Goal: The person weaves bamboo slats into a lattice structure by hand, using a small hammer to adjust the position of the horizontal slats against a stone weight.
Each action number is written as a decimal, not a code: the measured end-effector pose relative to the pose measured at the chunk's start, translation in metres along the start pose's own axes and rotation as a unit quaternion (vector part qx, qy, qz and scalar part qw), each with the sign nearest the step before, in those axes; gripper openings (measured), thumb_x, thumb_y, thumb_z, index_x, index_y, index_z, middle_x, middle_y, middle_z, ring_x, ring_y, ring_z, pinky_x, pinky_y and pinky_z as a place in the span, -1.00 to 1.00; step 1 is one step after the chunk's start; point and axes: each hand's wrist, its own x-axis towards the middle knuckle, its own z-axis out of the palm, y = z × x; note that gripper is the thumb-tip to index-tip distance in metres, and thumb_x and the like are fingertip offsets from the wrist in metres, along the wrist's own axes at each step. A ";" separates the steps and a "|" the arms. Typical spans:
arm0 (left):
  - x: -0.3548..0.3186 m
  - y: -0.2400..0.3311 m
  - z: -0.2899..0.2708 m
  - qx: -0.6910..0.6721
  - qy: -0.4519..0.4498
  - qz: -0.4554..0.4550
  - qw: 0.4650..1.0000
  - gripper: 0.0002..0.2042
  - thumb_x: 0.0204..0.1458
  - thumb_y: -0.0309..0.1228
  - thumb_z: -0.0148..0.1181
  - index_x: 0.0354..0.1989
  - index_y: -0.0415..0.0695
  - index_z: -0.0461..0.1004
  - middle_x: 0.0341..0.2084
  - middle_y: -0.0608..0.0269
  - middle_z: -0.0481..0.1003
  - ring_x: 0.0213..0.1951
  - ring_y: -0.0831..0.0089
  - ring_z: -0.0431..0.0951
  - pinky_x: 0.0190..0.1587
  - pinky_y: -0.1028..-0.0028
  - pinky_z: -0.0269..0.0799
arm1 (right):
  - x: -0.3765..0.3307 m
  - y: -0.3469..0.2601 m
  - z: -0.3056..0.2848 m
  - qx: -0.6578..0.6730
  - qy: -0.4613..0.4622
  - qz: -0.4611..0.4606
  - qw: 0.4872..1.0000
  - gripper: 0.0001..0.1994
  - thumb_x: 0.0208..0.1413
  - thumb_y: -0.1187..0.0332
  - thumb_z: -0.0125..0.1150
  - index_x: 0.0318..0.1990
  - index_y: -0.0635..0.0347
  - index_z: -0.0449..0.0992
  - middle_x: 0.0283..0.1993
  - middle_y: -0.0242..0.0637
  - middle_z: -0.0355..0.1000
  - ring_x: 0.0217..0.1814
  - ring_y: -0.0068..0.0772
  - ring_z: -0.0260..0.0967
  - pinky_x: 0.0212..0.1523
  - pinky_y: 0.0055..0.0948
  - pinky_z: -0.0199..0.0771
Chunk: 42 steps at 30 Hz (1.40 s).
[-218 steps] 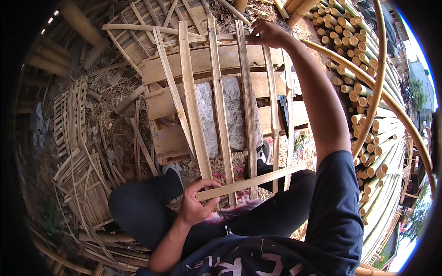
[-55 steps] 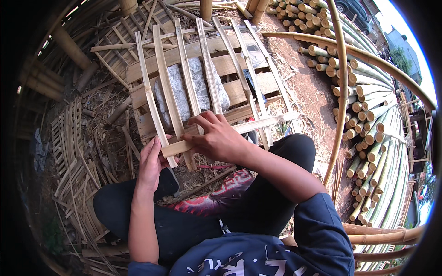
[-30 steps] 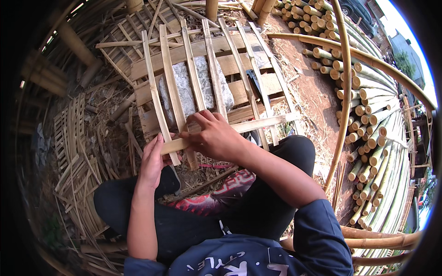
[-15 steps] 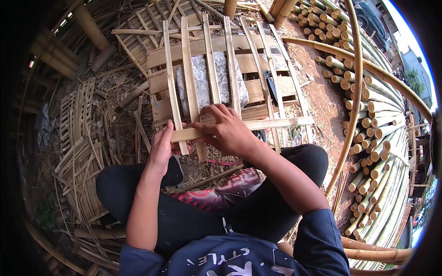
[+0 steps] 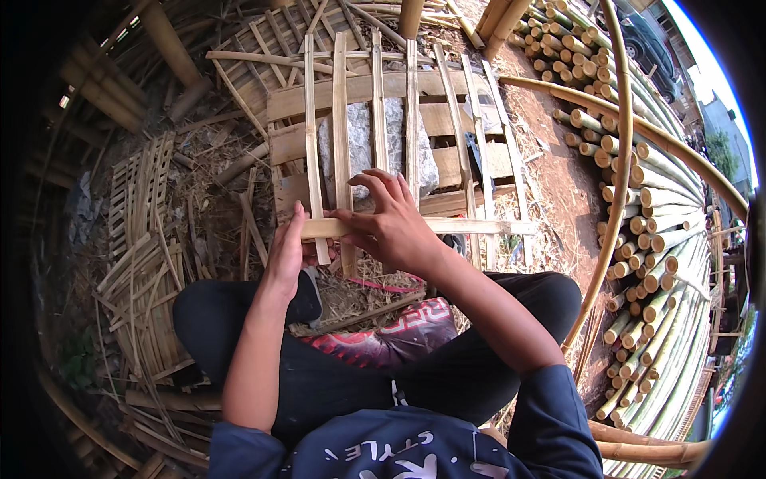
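A pale bamboo cross strip runs left to right over the near ends of several long bamboo slats. My left hand is closed round its left end, beside the leftmost slat. My right hand pinches the same strip near the second slat, its thumb and lower fingers on it and the upper fingers raised and spread. The slats lie over a grey stone block on a low wooden slatted platform. A dark blade-like tool lies under the slats at the right.
A big stack of cut bamboo poles fills the right side, with a bent pole in front. At left lie a bamboo lattice and loose strips. A printed cloth or sack sits between my crossed legs.
The whole view has shifted slightly, moving the scene to the right. The cross strip lies more level, and my right hand's upper fingers are spread wider. Both hands keep their places on the strip.
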 end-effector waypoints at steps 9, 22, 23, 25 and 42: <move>0.003 -0.004 -0.001 -0.023 0.012 -0.001 1.000 -0.26 0.23 0.32 -0.27 -0.02 -0.18 0.51 -0.42 0.26 0.59 -0.45 0.54 0.64 -0.50 0.62 0.47 | -0.001 0.007 0.009 0.020 -0.040 -0.006 0.999 -0.59 0.06 0.15 0.31 0.10 -0.11 0.58 0.27 -0.03 0.17 0.44 0.14 -0.02 0.29 0.42 0.07; 0.005 -0.009 -0.016 0.021 -0.012 -0.042 0.999 -0.21 0.22 0.36 -0.40 0.15 -0.13 0.42 -0.21 0.24 0.60 -0.35 0.50 0.61 -0.22 0.47 0.48 | 0.001 0.006 0.005 -0.005 -0.066 -0.008 0.998 -0.62 0.11 0.13 0.28 0.10 -0.13 0.57 0.25 -0.11 0.20 0.43 0.10 0.02 0.30 0.40 0.09; 0.006 -0.010 -0.017 0.019 -0.014 -0.041 0.999 -0.21 0.22 0.35 -0.39 0.15 -0.15 0.41 -0.20 0.23 0.60 -0.35 0.49 0.62 -0.23 0.47 0.48 | 0.001 0.005 0.005 -0.003 -0.069 -0.006 0.998 -0.62 0.11 0.13 0.28 0.10 -0.13 0.57 0.26 -0.11 0.20 0.44 0.10 0.01 0.31 0.40 0.08; 0.008 -0.010 -0.018 0.018 -0.017 -0.042 0.999 -0.21 0.23 0.35 -0.38 0.16 -0.16 0.40 -0.20 0.22 0.60 -0.35 0.49 0.62 -0.25 0.48 0.49 | 0.001 0.005 0.005 -0.001 -0.073 -0.003 0.997 -0.62 0.11 0.13 0.28 0.10 -0.13 0.57 0.27 -0.10 0.19 0.45 0.10 0.00 0.31 0.40 0.07; 0.010 -0.006 -0.028 0.017 -0.005 -0.055 0.998 -0.19 0.18 0.39 -0.29 0.13 -0.16 0.45 -0.36 0.22 0.58 -0.44 0.49 0.61 -0.34 0.50 0.50 | 0.001 0.004 0.003 -0.009 -0.071 -0.007 0.997 -0.65 0.10 0.15 0.29 0.05 -0.08 0.58 0.28 -0.09 0.17 0.44 0.10 0.00 0.31 0.40 0.05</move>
